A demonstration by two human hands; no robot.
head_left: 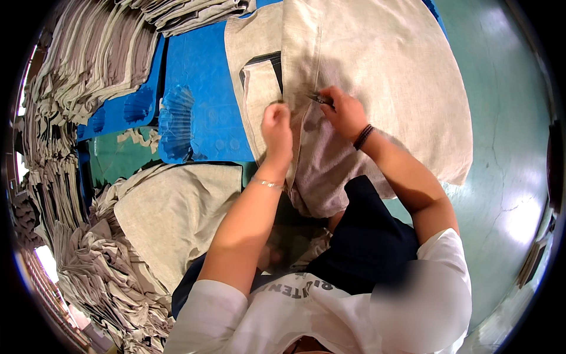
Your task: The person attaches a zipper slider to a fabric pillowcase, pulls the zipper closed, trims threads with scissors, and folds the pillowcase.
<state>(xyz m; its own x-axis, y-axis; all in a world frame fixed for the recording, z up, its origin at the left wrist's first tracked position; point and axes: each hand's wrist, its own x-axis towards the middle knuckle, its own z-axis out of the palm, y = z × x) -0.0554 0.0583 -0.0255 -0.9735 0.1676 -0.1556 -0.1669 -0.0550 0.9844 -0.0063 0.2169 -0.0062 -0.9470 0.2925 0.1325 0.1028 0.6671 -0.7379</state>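
A large piece of beige cloth spreads before me, with a seam running down its left part. My right hand is closed around small dark thread snips, whose tips point left, over the cloth close to the seam. To the left, my left hand is curled with fingertips drawn together, beside the seam and over the lower end of a folded beige flap. What its fingers hold, if anything, is hidden. A dark-edged opening shows by the flap.
A blue plastic surface lies under the cloth. Tall stacks of folded beige cloth stand at the far left, with heaped pieces below. Another beige piece drapes by my left arm. Green floor extends along the right.
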